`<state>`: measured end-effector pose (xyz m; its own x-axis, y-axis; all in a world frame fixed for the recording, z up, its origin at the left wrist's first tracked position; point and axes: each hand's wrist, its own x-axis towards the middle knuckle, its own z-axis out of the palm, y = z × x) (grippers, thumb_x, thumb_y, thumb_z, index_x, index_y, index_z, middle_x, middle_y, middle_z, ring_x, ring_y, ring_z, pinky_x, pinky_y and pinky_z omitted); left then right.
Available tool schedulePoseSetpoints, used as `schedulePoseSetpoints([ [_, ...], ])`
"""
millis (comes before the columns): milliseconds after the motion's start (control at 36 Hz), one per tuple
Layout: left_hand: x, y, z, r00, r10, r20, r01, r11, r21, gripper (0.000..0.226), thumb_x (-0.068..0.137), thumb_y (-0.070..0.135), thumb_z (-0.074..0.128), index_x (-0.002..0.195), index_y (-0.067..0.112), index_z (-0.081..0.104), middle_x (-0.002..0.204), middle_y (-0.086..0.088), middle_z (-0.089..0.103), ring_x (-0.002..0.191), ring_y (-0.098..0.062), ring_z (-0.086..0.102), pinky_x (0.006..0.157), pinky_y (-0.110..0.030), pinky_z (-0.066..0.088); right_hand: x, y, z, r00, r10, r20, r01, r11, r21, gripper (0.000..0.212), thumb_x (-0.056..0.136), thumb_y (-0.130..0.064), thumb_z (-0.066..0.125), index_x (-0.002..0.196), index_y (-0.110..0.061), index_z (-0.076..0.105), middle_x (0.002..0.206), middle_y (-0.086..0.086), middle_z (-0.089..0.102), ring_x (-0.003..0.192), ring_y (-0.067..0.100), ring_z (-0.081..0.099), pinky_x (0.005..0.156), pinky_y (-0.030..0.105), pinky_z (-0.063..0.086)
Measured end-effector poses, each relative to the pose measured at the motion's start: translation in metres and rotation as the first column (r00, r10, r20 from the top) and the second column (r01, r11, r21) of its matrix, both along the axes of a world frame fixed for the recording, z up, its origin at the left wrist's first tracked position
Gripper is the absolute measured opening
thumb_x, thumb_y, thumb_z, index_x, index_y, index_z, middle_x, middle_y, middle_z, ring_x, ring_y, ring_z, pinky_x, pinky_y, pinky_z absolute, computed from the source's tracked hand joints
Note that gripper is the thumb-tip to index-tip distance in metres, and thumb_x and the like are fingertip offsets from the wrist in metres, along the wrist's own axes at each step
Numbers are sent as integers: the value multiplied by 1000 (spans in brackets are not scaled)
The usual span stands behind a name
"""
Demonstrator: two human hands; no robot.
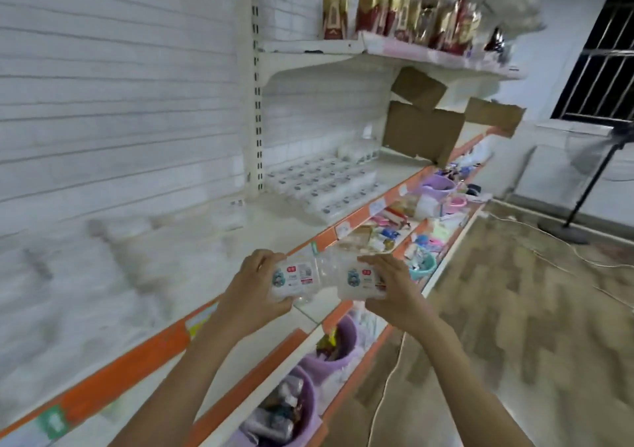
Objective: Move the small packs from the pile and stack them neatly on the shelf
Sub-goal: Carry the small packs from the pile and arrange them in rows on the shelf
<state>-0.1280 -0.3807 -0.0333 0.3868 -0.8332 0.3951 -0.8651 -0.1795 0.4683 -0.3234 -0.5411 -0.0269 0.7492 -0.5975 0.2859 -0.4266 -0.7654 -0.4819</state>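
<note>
Dim indoor light, heavy motion blur, wide-angle bending at edges.

Counts along the shelving aisle

Two hands, left hand [252, 290] and right hand [394, 292], each grip one small pack: left pack [297, 276], right pack [360, 280]. Stacked packs [322, 186] on the shelf [192, 254] are too blurred to count. One cardboard box [423, 131]; two purple buckets [329, 350] in the nearest lower row.
</note>
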Motion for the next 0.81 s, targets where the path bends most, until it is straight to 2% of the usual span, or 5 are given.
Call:
schedulePoseSetpoints([
  [139,-56,-63,-8,998,-28,-63,27,1000,-6,71,69,22,76,131,10,44,121,-6,37,113,-19,43,90,-22,39,-61,-46,-12,999,-49,-2,49,999,7,70,67,-12,71,132,-16,46,127,4,45,117,23,41,96,29,35],
  [250,-89,-101,-13,994,-8,-105,8,1000,3,69,70,22,74,131,12,44,125,-6,36,117,-20,43,93,-29,42,-98,-75,-21,997,-77,-16,77,997,10,72,71,-13,72,136,-22,42,131,-1,44,121,18,36,97,27,34],
  [389,-117,-139,-15,991,-3,-130,8,999,40,70,71,25,74,132,14,43,128,-4,32,113,-19,48,91,-32,46,-127,-105,-35,996,-86,6,86,995,51,73,64,-18,71,133,-22,47,132,0,45,124,22,38,103,39,39],
  [500,-126,-168,-16,991,-23,-132,29,998,48,69,72,22,75,132,14,43,125,-3,31,108,-18,51,88,-30,49,-141,-126,-38,995,-103,-2,102,992,69,69,71,-13,73,134,-20,45,132,-1,44,125,17,34,103,29,35],
  [806,-125,-270,-28,993,-85,-88,92,992,84,73,73,26,75,137,15,39,125,-3,33,107,-16,51,86,-29,50,-150,-213,-49,988,-155,11,154,985,82,70,72,-14,75,134,-24,44,137,-5,39,129,16,33,102,31,42],
])
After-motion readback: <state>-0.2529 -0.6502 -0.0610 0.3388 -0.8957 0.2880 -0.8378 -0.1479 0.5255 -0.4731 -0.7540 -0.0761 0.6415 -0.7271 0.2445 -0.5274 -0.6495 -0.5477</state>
